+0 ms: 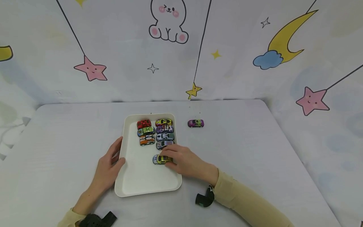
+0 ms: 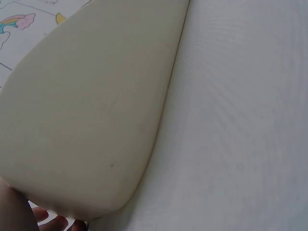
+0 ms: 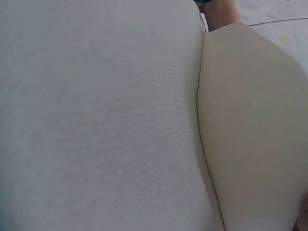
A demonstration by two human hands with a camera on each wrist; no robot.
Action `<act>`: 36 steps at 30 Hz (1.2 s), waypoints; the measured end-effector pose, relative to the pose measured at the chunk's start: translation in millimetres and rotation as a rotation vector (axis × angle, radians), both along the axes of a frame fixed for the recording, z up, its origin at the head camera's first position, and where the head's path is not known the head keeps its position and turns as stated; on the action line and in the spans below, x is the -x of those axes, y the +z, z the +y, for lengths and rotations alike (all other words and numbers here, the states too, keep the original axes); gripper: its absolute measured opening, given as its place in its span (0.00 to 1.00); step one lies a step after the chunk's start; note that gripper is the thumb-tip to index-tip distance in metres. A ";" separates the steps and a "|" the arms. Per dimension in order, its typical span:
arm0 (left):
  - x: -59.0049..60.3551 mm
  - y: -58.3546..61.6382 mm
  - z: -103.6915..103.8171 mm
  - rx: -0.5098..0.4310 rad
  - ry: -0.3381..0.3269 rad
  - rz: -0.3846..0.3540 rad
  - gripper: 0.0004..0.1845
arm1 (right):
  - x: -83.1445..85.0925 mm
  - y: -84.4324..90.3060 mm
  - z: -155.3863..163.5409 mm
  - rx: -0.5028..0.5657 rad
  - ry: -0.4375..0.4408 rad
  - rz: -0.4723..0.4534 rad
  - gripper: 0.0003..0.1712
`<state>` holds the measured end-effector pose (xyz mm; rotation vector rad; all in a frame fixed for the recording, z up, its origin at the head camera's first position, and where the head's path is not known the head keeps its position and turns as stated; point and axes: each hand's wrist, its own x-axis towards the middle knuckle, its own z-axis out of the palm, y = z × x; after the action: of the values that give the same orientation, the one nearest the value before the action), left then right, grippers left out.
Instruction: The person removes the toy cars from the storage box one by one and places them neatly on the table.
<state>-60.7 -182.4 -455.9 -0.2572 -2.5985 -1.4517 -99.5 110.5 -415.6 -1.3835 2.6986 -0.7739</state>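
Observation:
A white tray (image 1: 139, 179) lies on the table, its left rim held by my left hand (image 1: 106, 168). Low in the left wrist view, a few fingertips (image 2: 55, 224) meet the tray's wall (image 2: 91, 106). Over the tray's right side, my right hand (image 1: 184, 160) pinches a yellow toy car (image 1: 160, 159), partly covered by the fingers. Just above it sits a grey toy car (image 1: 161, 145), the lowest in the right column. The left column has a red car (image 1: 144, 124), a green car (image 1: 146, 131) and an orange car (image 1: 147, 140).
Higher in the right column stand another yellow car (image 1: 163, 122), a purple patterned car (image 1: 164, 129) and a light blue car (image 1: 165, 136). Outside the tray, a magenta toy car (image 1: 195, 123) rests on the white table (image 1: 241, 142). A patterned backdrop (image 1: 227, 75) rises behind the table.

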 end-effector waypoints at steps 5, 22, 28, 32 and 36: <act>-0.4 0.4 -0.7 0.002 0.002 0.000 0.38 | 1.0 0.8 0.5 -0.015 0.027 -0.070 0.17; -2.4 0.9 -0.7 -0.005 0.003 -0.017 0.38 | -1.7 0.8 -1.0 -0.010 0.003 -0.075 0.15; -2.6 -0.3 -0.5 -0.012 0.002 -0.006 0.38 | -1.3 -1.5 -0.2 0.019 0.018 -0.068 0.16; -1.5 -0.7 -0.4 -0.012 -0.002 0.005 0.39 | -0.3 -3.2 0.8 0.044 0.031 -0.059 0.17; -1.2 -1.2 -0.4 -0.018 -0.004 0.010 0.38 | 0.8 -5.9 1.8 0.076 0.048 -0.039 0.17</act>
<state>-59.5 -182.8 -457.1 -0.2665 -2.5775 -1.4704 -100.3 112.3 -421.6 -1.4274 2.6223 -0.8990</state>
